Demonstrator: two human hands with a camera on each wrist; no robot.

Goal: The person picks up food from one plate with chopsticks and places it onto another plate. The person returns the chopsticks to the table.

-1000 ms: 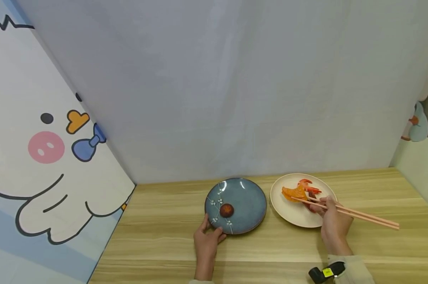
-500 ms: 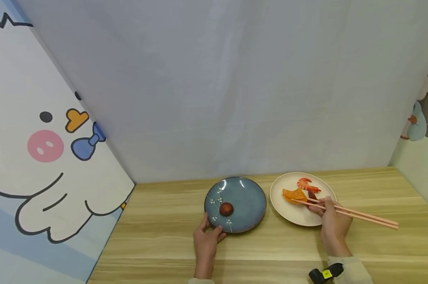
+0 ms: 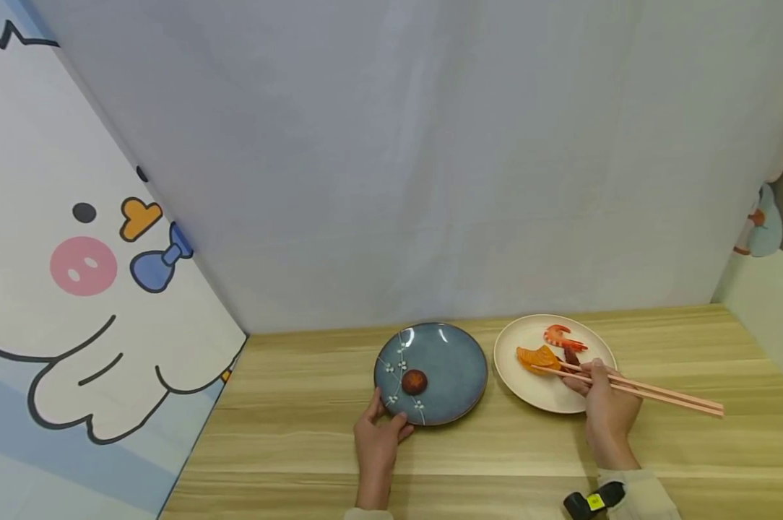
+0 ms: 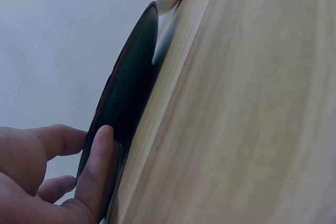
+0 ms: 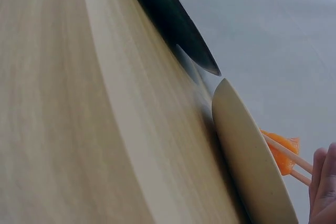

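Note:
My left hand holds the near left rim of a round blue plate with white blossom sprigs, its fingers at the edge. A round brown mushroom cap lies on that plate. Further right, my right hand grips a pair of light wooden chopsticks. Their tips are at an orange salmon slice over the cream plate; in the right wrist view the orange slice shows between the sticks, above the rim. A red-and-white shrimp and a dark reddish piece, partly hidden, lie beside it.
Both plates stand side by side on a wooden table, with a narrow gap between their rims. A grey cloth wall rises behind the table. Printed cartoon panels flank the left and right sides.
The shrimp, tilted up at first, has settled flatter on the cream plate, and the dark piece shows more. The salmon slice has shifted slightly; both hands have hardly moved.

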